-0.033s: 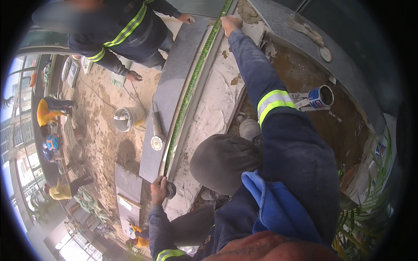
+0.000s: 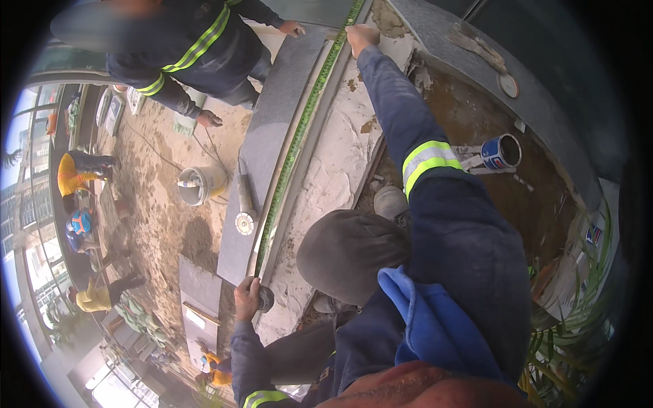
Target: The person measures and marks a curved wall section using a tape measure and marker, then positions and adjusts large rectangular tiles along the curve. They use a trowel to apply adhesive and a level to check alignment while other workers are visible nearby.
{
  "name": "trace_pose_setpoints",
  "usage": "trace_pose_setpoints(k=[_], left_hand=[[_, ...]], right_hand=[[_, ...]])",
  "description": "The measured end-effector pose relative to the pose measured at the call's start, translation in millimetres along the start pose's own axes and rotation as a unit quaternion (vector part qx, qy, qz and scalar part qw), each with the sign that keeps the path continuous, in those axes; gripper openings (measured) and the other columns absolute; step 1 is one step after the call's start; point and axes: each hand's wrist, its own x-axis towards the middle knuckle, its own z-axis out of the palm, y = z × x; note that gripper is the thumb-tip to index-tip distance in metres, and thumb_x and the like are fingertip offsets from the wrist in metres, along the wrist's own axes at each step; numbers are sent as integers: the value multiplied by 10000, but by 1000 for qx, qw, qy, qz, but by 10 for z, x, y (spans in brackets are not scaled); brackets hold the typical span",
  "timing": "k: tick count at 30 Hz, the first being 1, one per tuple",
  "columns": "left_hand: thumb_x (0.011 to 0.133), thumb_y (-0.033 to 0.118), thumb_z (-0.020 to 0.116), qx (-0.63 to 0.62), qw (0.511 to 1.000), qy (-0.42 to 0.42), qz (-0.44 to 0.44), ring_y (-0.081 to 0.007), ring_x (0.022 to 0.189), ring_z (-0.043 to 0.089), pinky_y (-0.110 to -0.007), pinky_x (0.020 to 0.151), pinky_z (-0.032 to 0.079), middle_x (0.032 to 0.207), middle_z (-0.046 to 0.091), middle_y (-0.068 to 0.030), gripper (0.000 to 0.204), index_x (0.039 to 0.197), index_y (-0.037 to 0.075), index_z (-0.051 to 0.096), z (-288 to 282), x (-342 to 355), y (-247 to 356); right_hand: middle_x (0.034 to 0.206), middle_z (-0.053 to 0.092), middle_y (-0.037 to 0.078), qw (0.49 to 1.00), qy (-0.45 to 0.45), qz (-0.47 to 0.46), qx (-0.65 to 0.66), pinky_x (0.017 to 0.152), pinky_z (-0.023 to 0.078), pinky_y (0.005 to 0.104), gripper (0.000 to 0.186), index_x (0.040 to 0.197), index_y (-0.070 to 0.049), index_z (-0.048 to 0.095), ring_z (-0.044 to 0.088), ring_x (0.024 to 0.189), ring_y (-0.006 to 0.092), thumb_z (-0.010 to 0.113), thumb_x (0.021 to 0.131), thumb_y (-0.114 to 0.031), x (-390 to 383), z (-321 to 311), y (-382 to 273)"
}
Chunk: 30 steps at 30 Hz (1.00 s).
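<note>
A long green tape measure blade [image 2: 297, 146] runs up the view along a narrow pale metal bar [image 2: 314, 115]. At its near end my left hand [image 2: 246, 296] is closed around the dark tape measure case [image 2: 265, 299]. Farther up, my right hand [image 2: 362, 39] is closed at the edge of the blade, its fingertips against it; the blade continues past that hand. Left of the bar lies a grey stone slab [image 2: 279, 88], and on it rests an angle grinder [image 2: 244, 194] with a round disc. Whitish mortar [image 2: 326, 180] spreads right of the bar.
A co-worker [image 2: 197, 47] in dark reflective workwear stands at upper left, one hand at the slab's far end. A whitish bucket [image 2: 203, 185] stands on the dirty floor. At right are a blue paint can [image 2: 500, 151] and a curved ledge [image 2: 469, 51]. Other workers appear at far left.
</note>
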Motion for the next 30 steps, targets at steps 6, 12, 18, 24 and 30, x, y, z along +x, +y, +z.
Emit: trace_pose_setpoints(k=[6,12,18,24,30], left_hand=[[1001,249,628,-7,999,-19,-42,-142,735,615,-328,683,500,763,672,-64,293,952,-30,706,-416,-270,-524],[1008,263,602,2,996,24,-87,-128,705,576,-328,652,475,733,635,-48,327,907,-38,680,-735,-725,-1137],[1012,268,586,17,990,62,-124,-126,647,517,-356,603,429,660,582,-39,374,822,-47,656,-729,-1090,-1642],[1018,272,586,-3,986,104,-133,-117,645,513,-346,588,412,658,580,-30,392,800,-46,657,-627,-1057,-1787],[1027,280,589,-39,988,96,-117,-101,658,505,-334,598,419,671,587,-26,404,815,-56,667,-455,-860,-1764]], right_hand=[[961,750,124,999,3,38,34,773,559,365,224,973,51,729,702,870,209,812,807,-74,236,-116,42],[959,742,137,1000,14,12,13,748,555,362,213,960,67,720,694,842,211,808,808,-53,174,-44,-85],[933,734,123,999,25,20,29,703,552,358,212,961,66,716,690,799,212,808,807,-47,-77,27,-172],[900,731,122,998,46,38,6,693,557,362,216,954,65,712,684,756,214,812,805,-55,-153,69,-198],[975,747,159,999,30,9,8,773,572,375,260,989,80,717,716,861,250,821,788,-48,190,-70,-139]])
